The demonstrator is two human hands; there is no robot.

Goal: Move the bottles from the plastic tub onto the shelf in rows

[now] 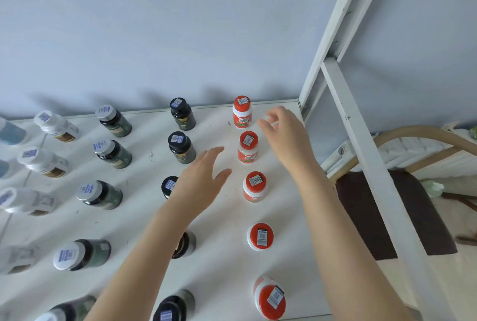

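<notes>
Bottles stand in rows on the white shelf (222, 264). At the right runs a row of red-capped bottles (247, 146); the farthest red-capped bottle (241, 111) stands by the back edge. Left of it is a row of black-capped bottles (180, 148), then silver-capped dark bottles (112, 153) and white bottles (42, 162). My left hand (200, 181) hovers open between the black and red rows and covers part of one black-capped bottle (169, 186). My right hand (284, 129) is beside the far red bottles, fingers loosely spread, holding nothing. The plastic tub is out of view.
A white metal shelf post (361, 140) rises at the right rear corner. Beyond it stands a chair with a curved wooden back (413, 132) and a dark seat (382, 212). A pale blue wall backs the shelf.
</notes>
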